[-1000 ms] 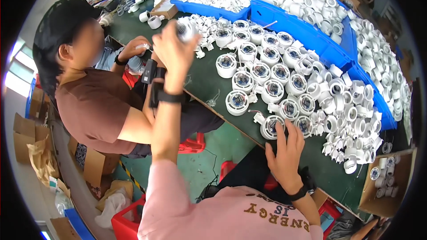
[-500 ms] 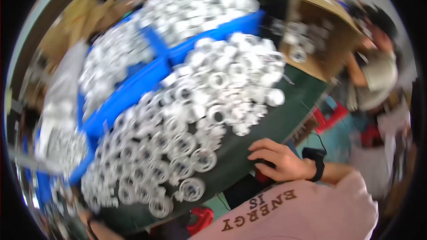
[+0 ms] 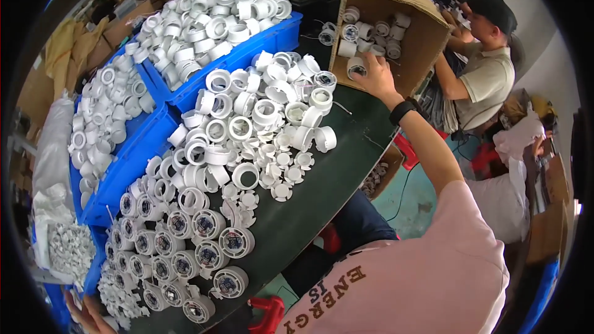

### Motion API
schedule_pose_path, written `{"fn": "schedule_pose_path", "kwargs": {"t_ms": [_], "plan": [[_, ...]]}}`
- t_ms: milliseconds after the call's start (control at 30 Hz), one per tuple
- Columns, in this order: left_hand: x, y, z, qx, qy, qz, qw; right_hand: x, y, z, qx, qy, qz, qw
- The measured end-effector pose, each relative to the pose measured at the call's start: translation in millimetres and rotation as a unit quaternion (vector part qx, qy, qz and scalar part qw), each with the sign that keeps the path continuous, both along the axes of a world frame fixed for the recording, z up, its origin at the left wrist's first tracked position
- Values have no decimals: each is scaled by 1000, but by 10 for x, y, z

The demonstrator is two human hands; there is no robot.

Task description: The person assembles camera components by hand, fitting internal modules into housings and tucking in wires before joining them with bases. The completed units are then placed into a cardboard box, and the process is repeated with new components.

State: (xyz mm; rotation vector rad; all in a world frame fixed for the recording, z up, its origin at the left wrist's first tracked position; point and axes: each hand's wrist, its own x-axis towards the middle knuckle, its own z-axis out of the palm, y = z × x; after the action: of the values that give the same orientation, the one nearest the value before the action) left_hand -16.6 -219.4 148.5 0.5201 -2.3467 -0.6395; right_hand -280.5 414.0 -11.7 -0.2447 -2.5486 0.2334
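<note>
My right hand (image 3: pixel 378 79) reaches into the mouth of a cardboard box (image 3: pixel 396 1), its fingers curled round a white round plastic housing (image 3: pixel 356 67) at the box's front edge. Behind that piece, several similar housings lie in the box. At the lower left rim, my left hand (image 3: pixel 88 316) is partly cut off; its fingers look stretched out, with nothing visible in them. Beside it lie a pile of small white plastic parts (image 3: pixel 117 291) and several round housings with circuit boards inside (image 3: pixel 229 281), standing in rows.
White rings (image 3: pixel 266 111) and small notched caps (image 3: pixel 281 190) are heaped on the dark green tabletop (image 3: pixel 315 192). Blue bins (image 3: pixel 167 125) full of white rings stand behind. A co-worker (image 3: pixel 489 49) is beyond the box. A red stool (image 3: pixel 267 314) is by the near table edge.
My right hand has moved from the near table edge up and away to the box and closed round a housing there. My left hand has shifted toward the lower left rim. The view has turned.
</note>
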Motion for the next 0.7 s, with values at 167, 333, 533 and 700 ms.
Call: {"fn": "schedule_pose_path", "kwargs": {"t_ms": [167,333,533,700], "plan": [[418,1244,-66,149,-32,-221,963,-228,23,-231,-18,-11,80,997],[-489,1494,44,106,-96,-389,910,-104,306,-270,42,9,114,993],[-2686,125,-416,-29,-170,-172,970,-29,-36,-197,-35,7,136,990],[-3955,-890,-868,-107,-323,-90,936,-84,44,-185,-40,23,127,991]]}}
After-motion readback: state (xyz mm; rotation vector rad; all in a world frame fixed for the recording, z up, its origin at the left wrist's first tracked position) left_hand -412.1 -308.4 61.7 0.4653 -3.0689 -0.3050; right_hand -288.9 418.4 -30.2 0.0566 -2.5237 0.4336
